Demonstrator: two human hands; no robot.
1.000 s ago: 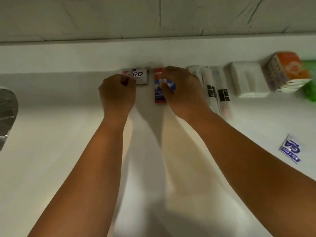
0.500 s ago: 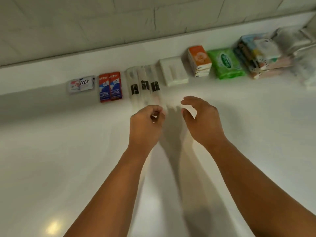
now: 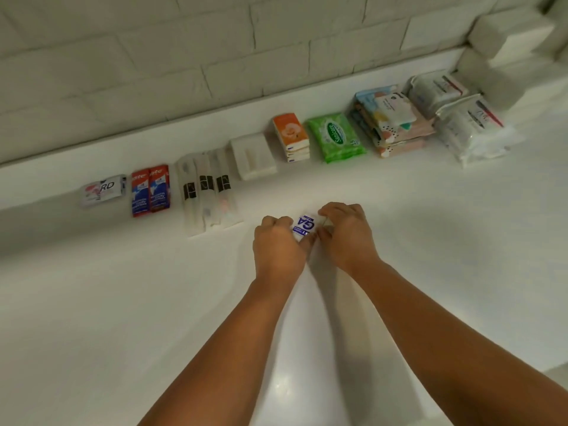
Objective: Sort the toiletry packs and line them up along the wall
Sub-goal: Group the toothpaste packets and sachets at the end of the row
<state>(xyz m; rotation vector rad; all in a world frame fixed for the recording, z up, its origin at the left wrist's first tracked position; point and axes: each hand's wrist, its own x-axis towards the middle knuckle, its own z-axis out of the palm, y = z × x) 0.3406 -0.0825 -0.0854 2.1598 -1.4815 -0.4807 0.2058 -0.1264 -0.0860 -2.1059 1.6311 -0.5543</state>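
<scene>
A small white sachet with blue print (image 3: 304,226) lies on the white counter, pinched between both hands. My left hand (image 3: 278,249) grips its left side and my right hand (image 3: 345,233) its right side. Along the wall runs a row of packs: a white sachet with black letters (image 3: 103,190), two red toothpaste sachets (image 3: 150,189), three clear toothbrush sleeves (image 3: 207,190), a white pad pack (image 3: 252,155), an orange tissue stack (image 3: 291,137), a green wipes pack (image 3: 336,137), a pastel pack stack (image 3: 390,119) and clear wrapped bundles (image 3: 467,124).
The white counter (image 3: 123,302) stretches wide in front of the row. A raised ledge (image 3: 153,142) runs under the tiled wall. White blocks (image 3: 507,35) sit in the far right corner.
Both hands left the red sachets by the wall, swept right and toward me, and closed on the blue-printed sachet. The view swung right, so the row's right end now shows.
</scene>
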